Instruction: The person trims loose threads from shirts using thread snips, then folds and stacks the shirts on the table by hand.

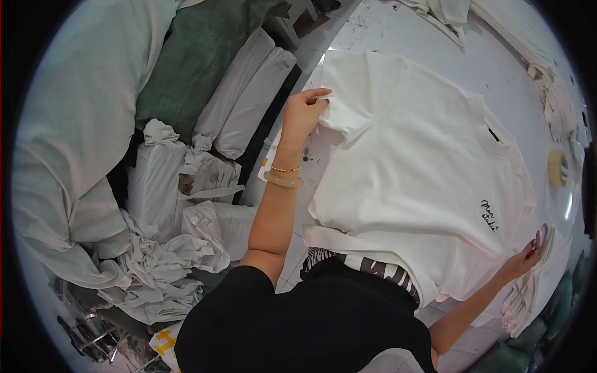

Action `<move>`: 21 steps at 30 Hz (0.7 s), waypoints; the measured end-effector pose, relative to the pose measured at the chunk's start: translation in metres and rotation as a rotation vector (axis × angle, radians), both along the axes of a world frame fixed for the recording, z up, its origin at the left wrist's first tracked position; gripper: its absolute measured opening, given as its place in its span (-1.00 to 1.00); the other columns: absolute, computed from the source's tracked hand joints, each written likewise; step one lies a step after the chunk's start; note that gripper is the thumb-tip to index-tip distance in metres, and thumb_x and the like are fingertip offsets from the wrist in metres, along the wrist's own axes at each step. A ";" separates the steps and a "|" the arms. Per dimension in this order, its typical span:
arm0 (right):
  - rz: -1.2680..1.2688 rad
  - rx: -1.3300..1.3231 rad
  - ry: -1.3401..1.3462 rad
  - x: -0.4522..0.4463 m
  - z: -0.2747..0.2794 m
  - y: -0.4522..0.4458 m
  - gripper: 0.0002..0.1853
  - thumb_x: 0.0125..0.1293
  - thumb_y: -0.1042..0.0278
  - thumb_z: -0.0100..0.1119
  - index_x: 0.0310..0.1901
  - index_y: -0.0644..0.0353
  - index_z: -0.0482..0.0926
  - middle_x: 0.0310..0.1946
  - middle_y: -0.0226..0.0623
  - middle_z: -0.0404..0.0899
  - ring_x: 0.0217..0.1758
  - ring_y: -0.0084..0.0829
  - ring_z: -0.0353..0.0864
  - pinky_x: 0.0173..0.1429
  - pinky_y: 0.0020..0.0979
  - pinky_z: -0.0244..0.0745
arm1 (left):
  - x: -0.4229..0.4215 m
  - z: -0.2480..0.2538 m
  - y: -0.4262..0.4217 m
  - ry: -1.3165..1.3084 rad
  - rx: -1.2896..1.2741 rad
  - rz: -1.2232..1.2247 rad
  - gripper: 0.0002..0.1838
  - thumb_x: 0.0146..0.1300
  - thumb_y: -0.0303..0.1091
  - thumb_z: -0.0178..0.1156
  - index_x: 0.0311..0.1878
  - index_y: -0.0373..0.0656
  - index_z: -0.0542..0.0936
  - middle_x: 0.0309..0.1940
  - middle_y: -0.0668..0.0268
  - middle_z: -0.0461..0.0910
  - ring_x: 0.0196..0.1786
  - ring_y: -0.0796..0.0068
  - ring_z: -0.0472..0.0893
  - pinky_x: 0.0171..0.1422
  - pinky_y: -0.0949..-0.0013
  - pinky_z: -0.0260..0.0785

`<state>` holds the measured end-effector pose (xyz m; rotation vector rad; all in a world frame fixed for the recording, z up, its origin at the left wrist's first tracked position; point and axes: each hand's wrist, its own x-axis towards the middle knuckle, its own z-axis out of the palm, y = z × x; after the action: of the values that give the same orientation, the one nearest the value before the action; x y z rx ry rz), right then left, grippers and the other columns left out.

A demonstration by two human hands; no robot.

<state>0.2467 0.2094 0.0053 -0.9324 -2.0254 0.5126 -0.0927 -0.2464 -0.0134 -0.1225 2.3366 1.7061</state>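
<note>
A white T-shirt [398,155] with small dark lettering near its neck side lies spread on a white table [491,68], its lower edge hanging over the front toward my body. My left hand [306,115], with a bracelet and a bangle at the wrist, pinches the edge of the shirt's sleeve at the upper left. At the right, my right hand [525,258] is closed around the handle of small scissors [543,235], beside the shirt and a stack of folded white cloth [528,286].
Wrapped white bundles [242,93] and crumpled plastic [165,273] lie on the left, by a green sack [193,59] and large pale fabric [81,124]. A tape roll [557,168] sits at the table's right; more white garments [522,46] lie along the far edge.
</note>
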 end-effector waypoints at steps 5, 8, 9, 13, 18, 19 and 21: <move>0.064 -0.026 0.048 -0.013 0.019 -0.030 -0.62 0.44 0.55 -0.14 0.26 0.27 0.37 0.11 -0.27 0.58 0.02 -0.52 0.46 0.10 -0.48 0.33 | 0.003 -0.005 0.002 0.146 -0.019 0.061 -0.62 0.09 -0.54 0.20 0.04 -0.28 0.62 -0.22 0.19 0.68 -0.33 0.51 0.59 -0.18 0.44 0.43; 0.148 0.151 -0.032 -0.037 0.026 -0.063 -0.65 0.40 0.57 -0.12 0.17 0.27 0.47 0.09 -0.29 0.57 0.01 -0.51 0.46 0.11 -0.49 0.32 | 0.029 0.025 0.052 0.465 -0.007 0.130 -0.60 0.13 -0.61 0.14 0.09 -0.27 0.58 -0.07 0.22 0.66 -0.20 0.46 0.61 -0.07 0.43 0.43; 0.216 -0.013 0.036 -0.046 0.021 -0.074 -0.67 0.37 0.59 -0.13 0.10 0.28 0.53 0.07 -0.29 0.57 0.02 -0.49 0.47 0.13 -0.49 0.32 | 0.047 0.031 0.081 0.663 0.006 0.156 -0.61 0.14 -0.63 0.12 0.07 -0.26 0.58 -0.05 0.26 0.64 -0.15 0.48 0.60 -0.04 0.44 0.42; 0.417 -0.664 0.086 -0.091 0.007 -0.118 -0.68 0.44 0.37 -0.11 0.13 0.22 0.52 0.03 -0.24 0.59 -0.28 -0.62 0.55 -0.22 -0.57 0.34 | 0.135 0.029 0.148 0.755 -0.100 -0.419 -0.53 0.03 -0.66 0.12 0.07 -0.17 0.55 -0.07 0.24 0.62 -0.24 0.23 0.53 -0.10 0.27 0.41; 0.264 -0.933 -0.009 -0.108 -0.006 -0.118 -0.69 0.44 0.26 0.01 0.09 0.23 0.55 -0.38 -0.48 0.52 -0.52 -0.70 0.33 -0.49 -0.63 0.17 | 0.219 0.022 0.133 0.753 0.182 -0.991 -0.63 -0.02 -0.59 0.20 -0.06 -0.15 0.59 -0.05 0.27 0.60 -0.20 0.26 0.55 -0.11 0.26 0.40; 0.222 -0.934 -0.054 -0.108 -0.009 -0.113 -0.70 0.43 0.25 0.03 0.06 0.23 0.57 -0.40 -0.52 0.51 -0.51 -0.70 0.31 -0.48 -0.62 0.16 | 0.225 0.019 0.124 0.688 0.231 -1.064 -0.64 -0.01 -0.59 0.20 -0.07 -0.15 0.60 -0.06 0.26 0.60 -0.18 0.25 0.55 -0.10 0.25 0.41; 0.201 -0.916 -0.045 -0.108 -0.015 -0.108 -0.73 0.39 0.23 0.09 -0.06 0.25 0.60 -0.45 -0.55 0.47 -0.50 -0.70 0.28 -0.45 -0.59 0.16 | 0.229 0.013 0.104 0.563 0.319 -1.202 -0.66 -0.01 -0.58 0.20 -0.09 -0.16 0.60 -0.07 0.25 0.60 -0.14 0.23 0.55 -0.07 0.22 0.41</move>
<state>0.1383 0.1016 -0.0093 -1.2511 -1.9152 1.6204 0.1368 -0.1420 -0.0009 1.6124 1.6352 1.4251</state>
